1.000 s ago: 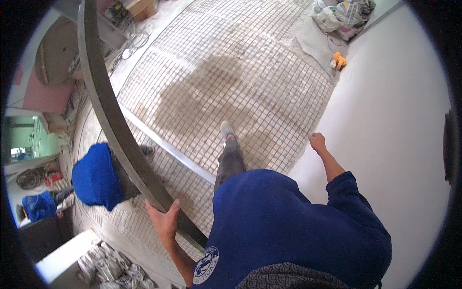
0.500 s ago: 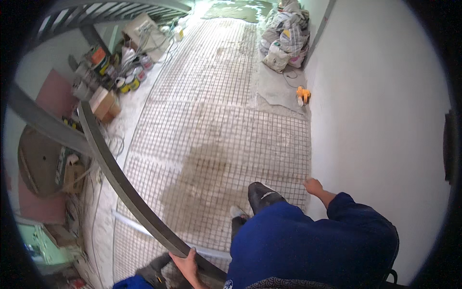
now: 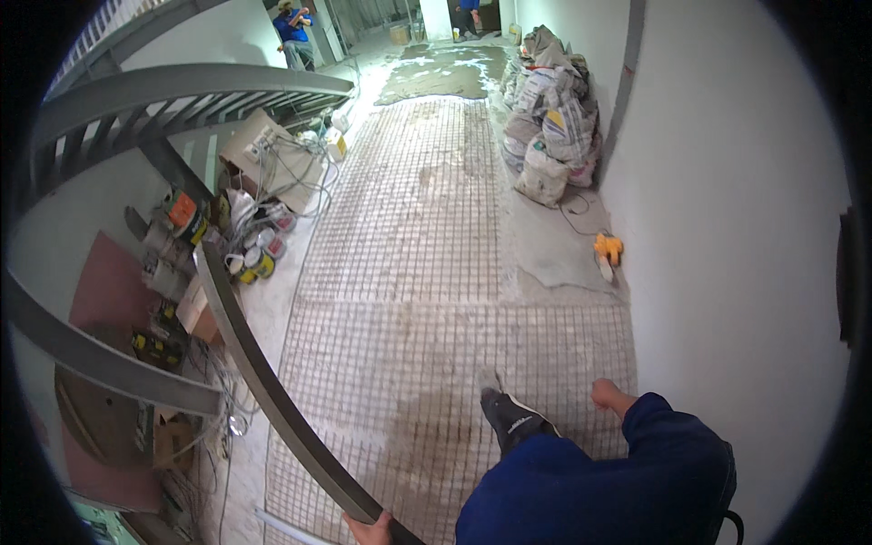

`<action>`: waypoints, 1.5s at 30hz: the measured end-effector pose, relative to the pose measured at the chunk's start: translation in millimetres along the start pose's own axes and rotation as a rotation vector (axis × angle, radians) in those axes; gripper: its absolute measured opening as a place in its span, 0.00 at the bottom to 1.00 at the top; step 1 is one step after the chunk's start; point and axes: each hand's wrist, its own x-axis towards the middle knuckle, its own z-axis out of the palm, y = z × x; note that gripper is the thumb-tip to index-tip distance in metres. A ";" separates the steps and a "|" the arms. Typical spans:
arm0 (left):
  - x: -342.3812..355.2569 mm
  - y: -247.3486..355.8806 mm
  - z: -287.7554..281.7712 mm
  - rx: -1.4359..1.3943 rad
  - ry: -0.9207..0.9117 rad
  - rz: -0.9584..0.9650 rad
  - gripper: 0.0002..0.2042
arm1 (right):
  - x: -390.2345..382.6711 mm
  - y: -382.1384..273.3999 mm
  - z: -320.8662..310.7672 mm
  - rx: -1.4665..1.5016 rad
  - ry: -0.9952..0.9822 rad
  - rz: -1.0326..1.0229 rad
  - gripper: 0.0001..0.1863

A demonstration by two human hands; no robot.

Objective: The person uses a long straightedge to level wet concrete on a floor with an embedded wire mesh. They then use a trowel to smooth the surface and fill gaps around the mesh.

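My left hand (image 3: pixel 371 529) is closed round a long, dark grey straightedge-like metal bar (image 3: pixel 283 409), low down on it at the lower edge of the view. From there the bar runs forward and to the left, its far end beside the buckets and a cardboard box. My right hand (image 3: pixel 611 398) hangs to the right near the white wall, fingers curled in a fist, with no object showing in it. One foot (image 3: pixel 490 378) is stepped forward on the wire mesh (image 3: pixel 400 245) over the floor.
Filled sacks (image 3: pixel 554 118) lean on the right wall, with an orange power tool (image 3: pixel 609 252) nearer. Paint buckets (image 3: pixel 259 263), cables and a grey metal staircase (image 3: pixel 191 82) line the left. Wet mortar (image 3: pixel 440 73) lies farther ahead. Two people stand at the back.
I have stepped forward along the mesh with the bar still in my left hand. The view has lifted, bringing the far end of the room and two people into sight.
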 end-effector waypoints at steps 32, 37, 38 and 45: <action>869.9 445.5 561.4 0.090 -0.436 -0.003 0.36 | 646.8 -423.4 -644.6 0.281 0.400 -0.018 0.17; 1004.9 537.1 634.1 -0.068 -0.614 -0.053 0.30 | 665.3 -381.2 -621.5 0.149 0.324 0.161 0.20; 1030.1 554.3 647.8 -0.117 -0.657 -0.055 0.30 | 667.9 -376.1 -620.0 0.173 0.315 0.243 0.20; 1159.6 663.1 774.5 0.073 -0.642 0.069 0.36 | 759.4 -394.3 -668.0 0.388 0.046 0.380 0.15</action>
